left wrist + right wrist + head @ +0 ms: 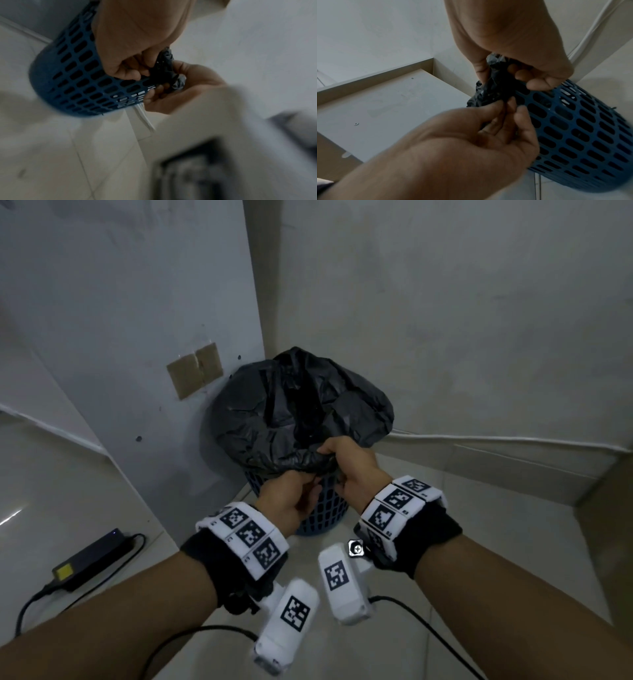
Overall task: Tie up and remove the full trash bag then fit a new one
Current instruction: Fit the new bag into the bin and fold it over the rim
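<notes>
A black trash bag (291, 412) lines a blue perforated basket (322, 508) that stands on the floor in a corner. The bag's mouth is open and its edge is folded over the basket's rim. My left hand (313, 486) and right hand (329, 455) are close together at the near rim, and both pinch bunched bag plastic there. In the left wrist view my left hand (137, 70) grips the crumpled bag (164, 70) against the basket (77, 81). In the right wrist view my right hand (513, 73) and left hand (505, 108) hold the bag (493, 88) beside the basket (573, 128).
Walls close in behind and to the right of the basket, and a white panel (120, 320) with a cardboard patch (195, 369) stands on its left. A black power adapter (92, 556) with its cable lies on the floor at the left. A white cable (479, 438) runs along the right wall.
</notes>
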